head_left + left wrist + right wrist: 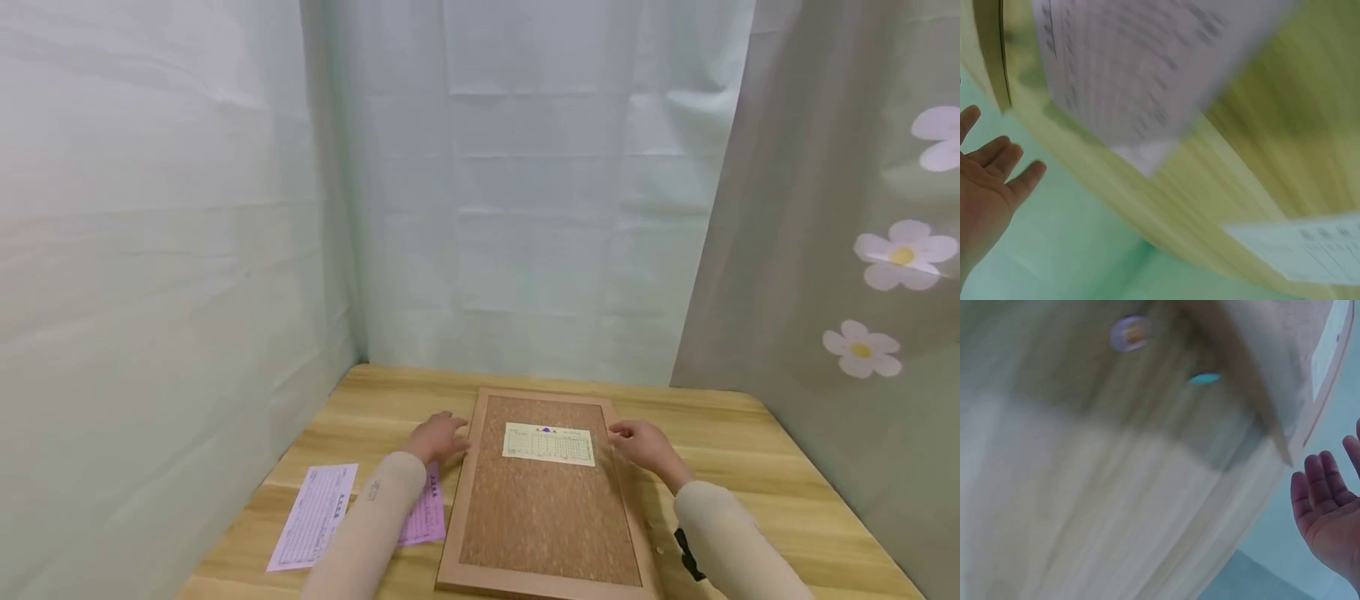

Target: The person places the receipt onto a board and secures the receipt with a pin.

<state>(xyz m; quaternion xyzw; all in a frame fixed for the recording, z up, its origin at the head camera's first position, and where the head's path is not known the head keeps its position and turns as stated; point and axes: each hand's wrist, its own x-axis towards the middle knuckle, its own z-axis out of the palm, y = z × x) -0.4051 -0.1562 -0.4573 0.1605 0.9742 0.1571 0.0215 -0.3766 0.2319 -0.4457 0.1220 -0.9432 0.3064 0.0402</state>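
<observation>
Backdrop: pale green cloth hung on three sides of us, with a grey flowered curtain (862, 275) to the right.
Surface: we saw a light wooden surface (750, 467) carrying everything.
Cork board: the framed cork board (547, 508) lay flat in the middle, between our two hands, its long side running away from us.
Yellow slip: a pale yellow printed slip (549, 443) sat on the board's far half.
Left hand: our left hand (441, 438) was at the board's left frame edge, grip apart, fingers straight and holding nothing.
Right hand: our right hand (643, 444) was at the right frame edge, grip likewise apart, fingers relaxed.
Pink sheets: two pink printed sheets (315, 517) lay left of the board, partly under our left sleeve.
</observation>
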